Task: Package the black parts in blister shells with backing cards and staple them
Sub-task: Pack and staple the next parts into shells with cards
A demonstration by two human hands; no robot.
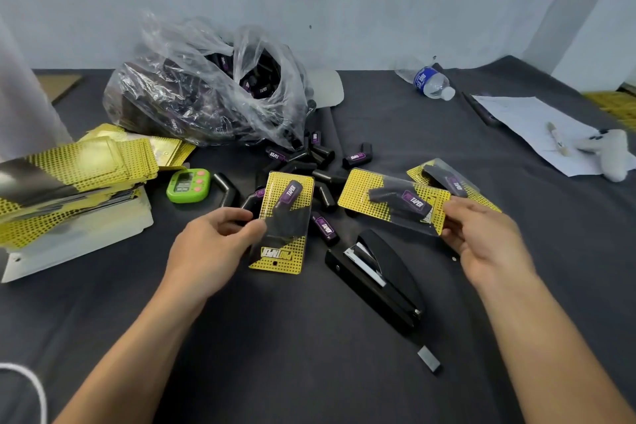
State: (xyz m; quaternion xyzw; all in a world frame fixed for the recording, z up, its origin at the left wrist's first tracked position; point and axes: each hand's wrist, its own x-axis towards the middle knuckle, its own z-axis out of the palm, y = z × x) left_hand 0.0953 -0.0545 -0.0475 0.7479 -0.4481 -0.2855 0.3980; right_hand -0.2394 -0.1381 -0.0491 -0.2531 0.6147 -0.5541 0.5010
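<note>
The left grip [220,241], a bare hand, is curled round the left edge of a blister pack [284,222], thumb on the clear shell and fingers underneath. This pack sits at the centre of the table [275,354]. Its yellow dotted backing card runs from 12 to 6 o'clock, and one black part with a purple label lies slantwise inside the shell.

The right grip [481,237], also a bare hand, pinches the near right corner of a second pack [395,203] at 3 o'clock from the first. That pack lies crosswise and also holds a black part. A third pack [447,182] lies just beyond it toward 1 o'clock, partly covered by the second pack and the right fingers.

A black stapler [375,279] lies on the table between the two grips, at 5 o'clock from the first pack, its top arm raised off the base. A short strip of staples [429,359] rests just past its near end.

Loose black parts [323,162] are scattered at 12 o'clock, spilling from a crumpled clear bag [213,89] at 11 o'clock. A stack of yellow cards and shells [79,175] sits at 9 o'clock, with a green timer [188,184] just beside it. A water bottle [434,83] lies on its side at 1 o'clock, and a sheet of paper [537,127] at 2 o'clock.
</note>
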